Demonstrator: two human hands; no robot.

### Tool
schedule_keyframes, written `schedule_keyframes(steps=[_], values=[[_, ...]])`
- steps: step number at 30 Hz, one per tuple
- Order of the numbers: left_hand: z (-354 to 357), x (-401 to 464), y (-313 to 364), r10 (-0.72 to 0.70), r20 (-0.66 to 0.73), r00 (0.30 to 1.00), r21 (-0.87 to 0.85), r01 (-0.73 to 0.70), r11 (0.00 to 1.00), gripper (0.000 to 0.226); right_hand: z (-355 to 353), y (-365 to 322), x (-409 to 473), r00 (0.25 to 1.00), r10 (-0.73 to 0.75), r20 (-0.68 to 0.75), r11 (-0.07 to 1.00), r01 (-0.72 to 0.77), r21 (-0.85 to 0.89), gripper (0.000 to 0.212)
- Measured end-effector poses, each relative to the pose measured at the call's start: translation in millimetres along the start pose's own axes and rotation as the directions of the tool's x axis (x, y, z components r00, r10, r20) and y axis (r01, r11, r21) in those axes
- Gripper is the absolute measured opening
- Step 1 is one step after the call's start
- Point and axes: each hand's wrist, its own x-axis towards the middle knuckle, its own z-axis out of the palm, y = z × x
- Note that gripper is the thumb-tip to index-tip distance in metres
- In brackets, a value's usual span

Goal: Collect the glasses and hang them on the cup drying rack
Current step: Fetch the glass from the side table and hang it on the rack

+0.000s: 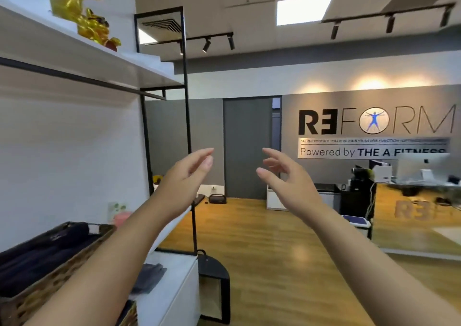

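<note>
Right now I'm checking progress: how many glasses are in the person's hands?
0. The left hand and right hand are raised, open and empty. No glasses or drying rack show anywhere; they may be out of view.

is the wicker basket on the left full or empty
Full, or nearly. The wicker basket holds dark folded fabric reaching about to its rim. What lies beneath that top layer cannot be seen.

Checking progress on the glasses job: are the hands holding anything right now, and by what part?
Nothing is held. The left hand and right hand are both raised, open and empty. No glass is in view.
</note>
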Motion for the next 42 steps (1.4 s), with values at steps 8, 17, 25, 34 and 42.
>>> schedule_keyframes(steps=[8,17,25,34,42], values=[[134,119,-17,0.096,0.137,0.986,-0.238,-0.061,0.969,0.055,-83,96,52,0.986,0.066,-0.151,0.989,-0.085,-0.124,0.055],[298,246,-69,0.309,0.336,0.890,-0.448,-0.138,0.884,0.054,-127,193,100,0.912,0.138,-0.387,0.930,-0.254,-0.266,0.053],[442,327,-68,0.479,0.459,0.749,-0.611,-0.126,0.782,0.048,-191,258,93,0.765,0.200,-0.612,0.828,-0.467,-0.312,0.050],[628,345,34,0.675,0.459,0.578,-0.772,-0.117,0.625,0.047,-332,301,42,0.552,0.148,-0.821,0.709,-0.637,-0.301,0.051],[781,328,189,0.801,0.403,0.442,-0.854,-0.132,0.503,0.044,-477,331,-3,0.450,0.076,-0.890,0.593,-0.738,-0.322,0.049]])
